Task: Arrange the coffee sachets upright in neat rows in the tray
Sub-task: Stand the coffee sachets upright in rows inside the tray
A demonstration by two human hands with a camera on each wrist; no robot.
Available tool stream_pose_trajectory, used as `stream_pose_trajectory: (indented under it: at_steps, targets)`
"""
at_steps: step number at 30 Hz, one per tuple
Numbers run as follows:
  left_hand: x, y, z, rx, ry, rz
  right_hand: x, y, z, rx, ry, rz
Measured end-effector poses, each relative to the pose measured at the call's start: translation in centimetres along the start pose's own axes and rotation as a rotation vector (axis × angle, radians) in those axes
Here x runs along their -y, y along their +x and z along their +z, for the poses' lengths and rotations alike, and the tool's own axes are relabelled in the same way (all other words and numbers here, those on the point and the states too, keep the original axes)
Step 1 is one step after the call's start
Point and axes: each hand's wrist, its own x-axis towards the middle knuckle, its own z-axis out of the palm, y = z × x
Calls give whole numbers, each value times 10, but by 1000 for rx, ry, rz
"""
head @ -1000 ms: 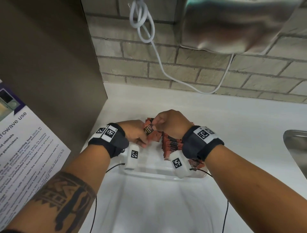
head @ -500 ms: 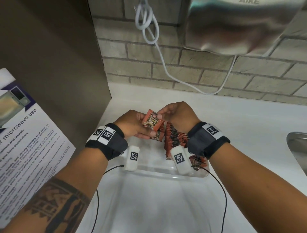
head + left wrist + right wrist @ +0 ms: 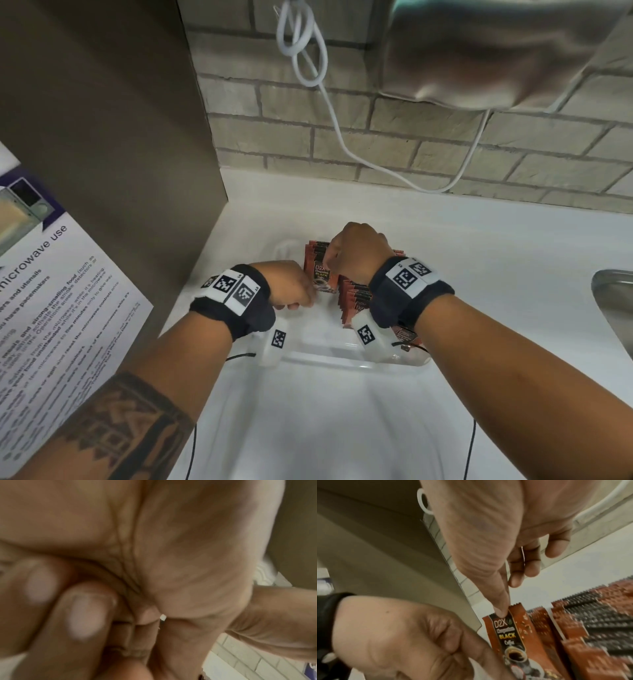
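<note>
Head view: sachet point(image 3: 322, 278), held up above the tray point(image 3: 352, 359) 0.5 s ago, now stands upright at left end of far row, w/ right hand point(image 3: 354, 251) pinching its top & left hand point(image 3: 291, 286) curled against its lower part. Seating nearly done.

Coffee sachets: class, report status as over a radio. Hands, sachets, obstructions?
Right hand pinches front sachet top. Left hand curled at its base. Rows of sachets upright in tray. Nothing in the way.
</note>
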Motion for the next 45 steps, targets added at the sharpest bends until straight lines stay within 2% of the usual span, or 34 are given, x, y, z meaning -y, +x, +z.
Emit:
stream_pose_trajectory:
  at_steps: [3, 17, 26, 31, 37, 45]
  targets:
    - [-1, 14, 7, 32, -48, -1, 3, 6, 9, 36, -77, -1]
    - [-7, 41, 12, 105, 14, 13, 0, 18, 22, 67, -99, 28]
    - [-4, 50, 12, 72, -33, 1, -2, 19, 19, 68, -78, 25]
    - [4, 58, 18, -19, -125, 9, -6, 19, 11, 50, -54, 11]
    - [6, 64, 21, -6, -160, -2, -14, 12, -2, 13, -66, -6]
    - [3, 58, 15, 20, -71, -2, -19, 4, -11, 6, -61, 21]
